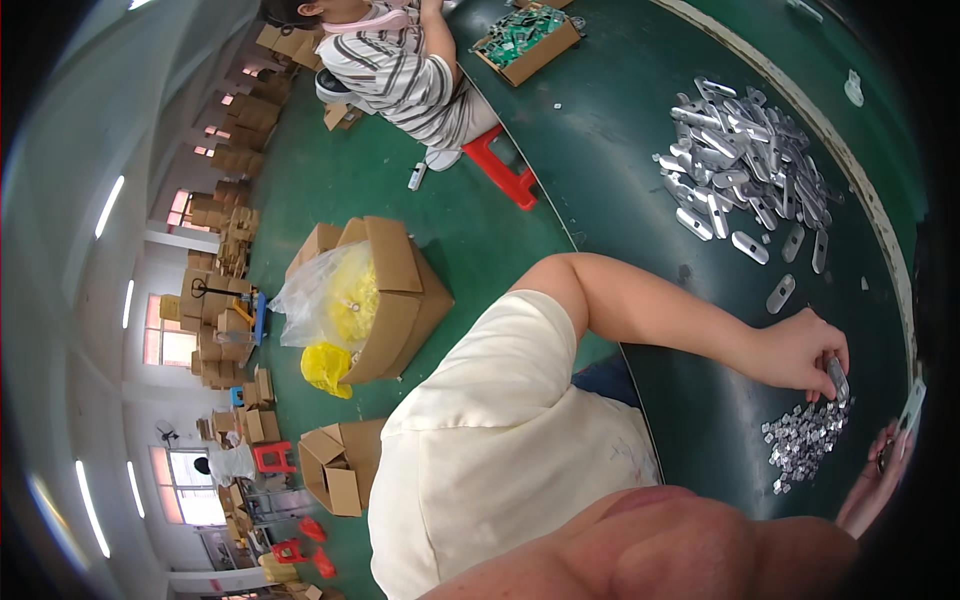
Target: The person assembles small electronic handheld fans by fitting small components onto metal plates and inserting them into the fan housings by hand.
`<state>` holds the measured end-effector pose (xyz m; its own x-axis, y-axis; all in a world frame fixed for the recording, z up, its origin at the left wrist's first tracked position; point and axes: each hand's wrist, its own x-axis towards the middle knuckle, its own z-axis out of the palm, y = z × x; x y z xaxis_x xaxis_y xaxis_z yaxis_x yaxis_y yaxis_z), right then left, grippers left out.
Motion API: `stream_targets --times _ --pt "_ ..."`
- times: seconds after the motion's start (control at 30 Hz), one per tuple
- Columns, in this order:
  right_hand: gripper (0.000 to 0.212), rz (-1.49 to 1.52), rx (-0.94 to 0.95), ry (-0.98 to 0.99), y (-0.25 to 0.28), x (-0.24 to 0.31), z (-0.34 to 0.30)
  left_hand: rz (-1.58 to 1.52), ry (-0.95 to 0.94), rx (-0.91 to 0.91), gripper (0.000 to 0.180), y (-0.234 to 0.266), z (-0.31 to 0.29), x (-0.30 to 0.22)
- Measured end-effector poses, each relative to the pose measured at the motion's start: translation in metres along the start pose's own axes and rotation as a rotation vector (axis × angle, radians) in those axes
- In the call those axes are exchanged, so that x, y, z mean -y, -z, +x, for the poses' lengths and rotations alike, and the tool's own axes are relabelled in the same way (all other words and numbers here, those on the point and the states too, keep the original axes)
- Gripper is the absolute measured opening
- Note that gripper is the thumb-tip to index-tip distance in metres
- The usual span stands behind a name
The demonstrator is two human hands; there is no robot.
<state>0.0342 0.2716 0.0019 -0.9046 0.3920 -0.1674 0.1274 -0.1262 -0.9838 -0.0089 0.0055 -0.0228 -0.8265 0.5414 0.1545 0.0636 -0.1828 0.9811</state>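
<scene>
My left hand [803,352] pinches a small grey metal casing [837,378], elongated with rounded ends, just above a pile of tiny silver metal pieces [803,442] on the dark green table. At the right rim, partly cut off by the dark edge, my right hand [876,478] has its fingers curled. A pale flat thing [911,408] shows at its fingertips; its kind is unclear. One loose casing [781,294] lies close to my left hand. Farther off is a big heap of similar silver casings [745,160].
A cardboard box of green circuit boards [540,55] stands on the table [600,150] at the far end. There a person in a striped top [390,75] sits near a red stool [505,170]. An open carton with yellow bags [400,310] is on the floor to the left.
</scene>
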Motion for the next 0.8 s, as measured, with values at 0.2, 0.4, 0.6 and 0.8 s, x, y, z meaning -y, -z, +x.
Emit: stream_targets --times 0.2,0.4,0.6,0.8 --pt "0.051 0.098 -0.129 -0.084 -0.005 0.003 -0.029 0.088 -0.022 0.047 0.023 -0.005 0.015 -0.005" --pt "0.035 -0.365 0.375 0.269 -0.047 0.030 -0.061 -0.094 0.206 0.038 0.026 -0.002 0.002 -0.034" --pt "0.034 -0.864 0.332 0.895 -0.056 0.023 -0.066 -0.051 0.166 0.055 0.026 -0.007 -0.001 -0.040" --pt "0.032 -0.875 0.349 0.934 -0.065 0.023 -0.070 0.052 0.120 0.068 0.027 -0.010 -0.008 -0.040"
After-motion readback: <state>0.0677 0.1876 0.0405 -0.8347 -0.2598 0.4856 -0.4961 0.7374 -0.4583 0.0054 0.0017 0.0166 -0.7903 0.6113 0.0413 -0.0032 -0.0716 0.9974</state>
